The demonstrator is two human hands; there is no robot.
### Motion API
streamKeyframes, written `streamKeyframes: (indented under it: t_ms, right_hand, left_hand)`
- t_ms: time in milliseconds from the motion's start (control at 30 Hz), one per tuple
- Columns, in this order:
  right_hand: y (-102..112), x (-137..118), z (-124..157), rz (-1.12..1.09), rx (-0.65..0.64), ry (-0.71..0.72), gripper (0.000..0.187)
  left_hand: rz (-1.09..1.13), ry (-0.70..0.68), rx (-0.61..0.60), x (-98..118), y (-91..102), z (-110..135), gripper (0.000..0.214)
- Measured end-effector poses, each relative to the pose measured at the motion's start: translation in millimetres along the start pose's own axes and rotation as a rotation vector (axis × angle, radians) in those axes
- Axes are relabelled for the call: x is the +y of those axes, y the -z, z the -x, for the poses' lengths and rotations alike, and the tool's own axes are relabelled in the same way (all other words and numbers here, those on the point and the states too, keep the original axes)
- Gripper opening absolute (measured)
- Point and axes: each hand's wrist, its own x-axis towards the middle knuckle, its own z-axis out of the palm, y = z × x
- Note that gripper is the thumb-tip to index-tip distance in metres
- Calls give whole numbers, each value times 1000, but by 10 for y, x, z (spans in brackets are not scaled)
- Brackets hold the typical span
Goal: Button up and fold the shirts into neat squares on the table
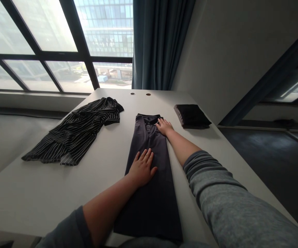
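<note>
A dark grey-purple shirt [155, 203] lies lengthwise on the white table, folded into a long narrow panel. Its black collar and a short row of buttons are at the far end, and its lower end reaches the near table edge. My left hand [141, 168] rests flat on the middle of the shirt, fingers spread. Farther up, my right hand [164, 126] lies on the right side of the collar, fingers stretched out over the fabric. Neither hand grips the cloth.
On the left of the white table [99, 186] lies a rumpled black garment with white stripes [73, 132]. A folded black garment [192, 116] sits at the right edge. Two round cable holes are at the far end, before a blue curtain [159, 44] and windows.
</note>
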Motion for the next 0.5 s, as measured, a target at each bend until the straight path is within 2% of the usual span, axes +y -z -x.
streamKeyframes:
  t_ms: [133,233,367,433,500]
  right_hand:
    - [17,-39,225,-73,196,64,67]
    - [11,-67,660,-154,298,158,65]
    - [39,-105,1554,-186,282,366,62]
    - [83,-150,2056,-153,167,482,59]
    - [140,-216,2532,-124,60,533,59]
  left_hand:
    - [23,-31,3,-32,77,12,67]
    - [38,-116,-19,-124,167,179,65]
    - [88,-287,-89,-302,259,654,63]
    - [102,-321,-90,-382,265,921,62]
    - [94,-321,-83,-443,248,1156,63]
